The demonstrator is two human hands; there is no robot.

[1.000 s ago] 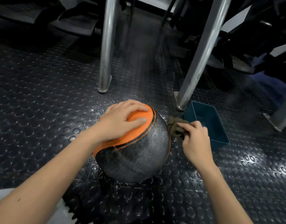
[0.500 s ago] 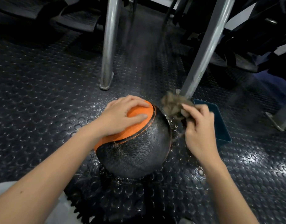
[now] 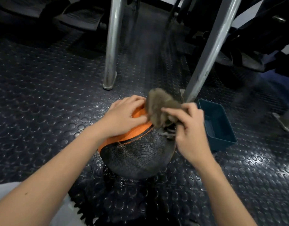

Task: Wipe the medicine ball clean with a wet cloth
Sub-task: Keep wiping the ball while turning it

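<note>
The medicine ball (image 3: 137, 154) sat on the studded floor (image 3: 42, 95), just beside a blue tub (image 3: 218, 128). The left hand (image 3: 124, 118) pressed its orange panel, fingers spread, steadying it. The right hand (image 3: 189, 128) pinched the bunched cloth (image 3: 158, 106) at the ball's top. Wiping looked underway; next the cloth needed flattening and a firm sweep.

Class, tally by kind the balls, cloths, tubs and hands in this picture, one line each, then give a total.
Orange-and-black textured medicine ball: 1
Crumpled brown-grey cloth: 1
Teal rectangular plastic tub: 1
Bare hands, left hand and right hand: 2
Total: 5
</note>
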